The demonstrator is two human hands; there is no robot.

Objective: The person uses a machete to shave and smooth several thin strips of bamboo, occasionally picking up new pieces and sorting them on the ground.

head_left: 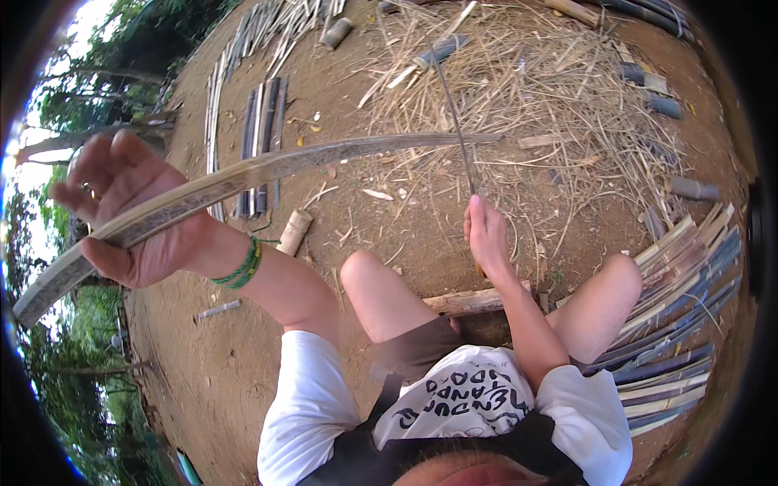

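Observation:
A long bamboo strip (324, 154) slants across the view from the far left toward the middle. My left hand (142, 186) holds it near its left end, palm up, with the thumb hooked at the strip and the other fingers loosely curled off it. In front of my body my right hand (486, 235) is closed around the handle of a long, narrow-bladed knife (452, 105). The blade points away from me and crosses the strip near its far tip. Whether blade and strip touch there, I cannot tell.
Between my bent knees lies a short log (470, 302). Bamboo shavings (527, 97) cover the ground ahead. Split bamboo strips (681, 300) are stacked at the right, and dark strips (261, 146) lie at the left. A cut bamboo piece (295, 231) rests near my left forearm.

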